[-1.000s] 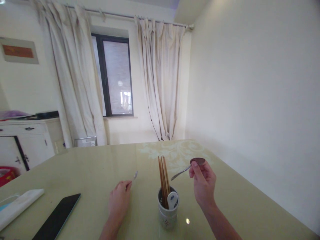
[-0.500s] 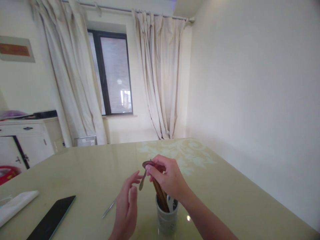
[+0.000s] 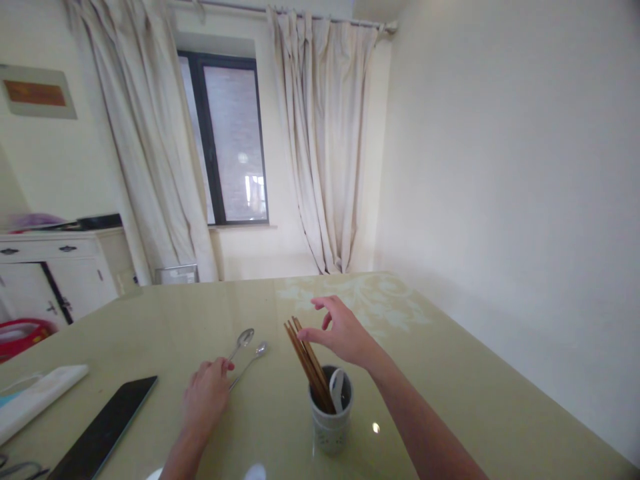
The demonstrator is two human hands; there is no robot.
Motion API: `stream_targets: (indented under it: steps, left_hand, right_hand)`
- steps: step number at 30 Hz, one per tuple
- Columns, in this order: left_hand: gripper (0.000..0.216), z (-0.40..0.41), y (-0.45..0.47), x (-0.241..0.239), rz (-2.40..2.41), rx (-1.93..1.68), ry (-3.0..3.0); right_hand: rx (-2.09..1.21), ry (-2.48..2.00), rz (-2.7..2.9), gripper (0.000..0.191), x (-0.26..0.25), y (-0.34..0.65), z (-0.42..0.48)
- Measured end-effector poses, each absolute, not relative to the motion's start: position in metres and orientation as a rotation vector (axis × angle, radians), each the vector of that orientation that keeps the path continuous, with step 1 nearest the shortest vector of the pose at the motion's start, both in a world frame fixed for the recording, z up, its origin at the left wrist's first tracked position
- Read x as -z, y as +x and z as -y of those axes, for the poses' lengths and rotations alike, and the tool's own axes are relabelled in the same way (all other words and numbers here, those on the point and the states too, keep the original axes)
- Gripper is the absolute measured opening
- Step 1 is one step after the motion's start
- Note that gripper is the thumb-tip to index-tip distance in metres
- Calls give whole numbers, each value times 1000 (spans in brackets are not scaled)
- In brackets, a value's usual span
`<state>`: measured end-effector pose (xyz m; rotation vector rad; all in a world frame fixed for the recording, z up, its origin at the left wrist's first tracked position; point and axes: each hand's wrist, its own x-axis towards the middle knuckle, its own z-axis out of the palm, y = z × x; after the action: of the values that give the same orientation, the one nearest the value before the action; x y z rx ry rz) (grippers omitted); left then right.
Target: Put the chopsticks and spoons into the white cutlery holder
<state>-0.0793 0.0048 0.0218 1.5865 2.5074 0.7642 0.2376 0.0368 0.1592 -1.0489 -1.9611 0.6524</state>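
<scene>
Two metal spoons lie side by side on the glossy green table (image 3: 450, 373): a larger spoon (image 3: 242, 340) and a smaller spoon (image 3: 253, 355). My left hand (image 3: 205, 397) rests on the table with its fingers curled at the spoons' handle ends, touching them. My right hand (image 3: 340, 330) hovers open, fingers spread, just above the brown chopsticks (image 3: 307, 363). These stand tilted left in a white ceramic cup (image 3: 330, 417) beside a white ceramic spoon (image 3: 337, 388).
A black tablet (image 3: 103, 433) and a white folded cloth (image 3: 35, 400) lie at the table's left. A white cabinet (image 3: 55, 267) and a red basin (image 3: 23, 331) stand beyond. Curtains (image 3: 325, 147) and a window fill the far wall.
My right hand carried the larger spoon leftwards, set it down beside the smaller one, and has come back open above the chopsticks. My left hand dropped to the spoon handles.
</scene>
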Motion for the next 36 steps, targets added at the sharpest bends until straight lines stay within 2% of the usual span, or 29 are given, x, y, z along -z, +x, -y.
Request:
stream_targets:
  steps: [2,7,10,12,15,18,22,27,36]
  left_hand:
    - [46,-2,-83,-15,-2542,-612,1582]
    - [47,5,-80,-18,-2544,-539,1576]
    - [48,5,-76,-24,-2578,-535,1630]
    - [47,4,-67,-31,-2589,-674,1695]
    - [45,8,-30,-42,-2301,-1147,1817]
    - [50,24,24,-45,-1686,-1432,1699]
    - [64,50,76,-29,-1204,-1275,1511]
    - [92,54,74,-16,-1057,-1103,1587]
    - [92,54,69,-32,-974,-1047,1527]
  right_hand:
    - [-808,-1055,2122,65,-153,236,-40]
    - [-1070,-911,2287,33,-147,230,-40]
    - [-1226,-851,2257,31,-143,229,-43]
    - [-1343,-818,2197,31,-139,230,-45]
    - [-1496,-784,2068,33,-136,230,-47]
    - [-1428,-813,2030,35,-138,231,-46]
    - [-1252,-818,1924,33,-151,235,-43]
    - [-1073,-814,1712,35,-174,249,-35]
    - [-1100,-693,1440,38,-201,260,-18]
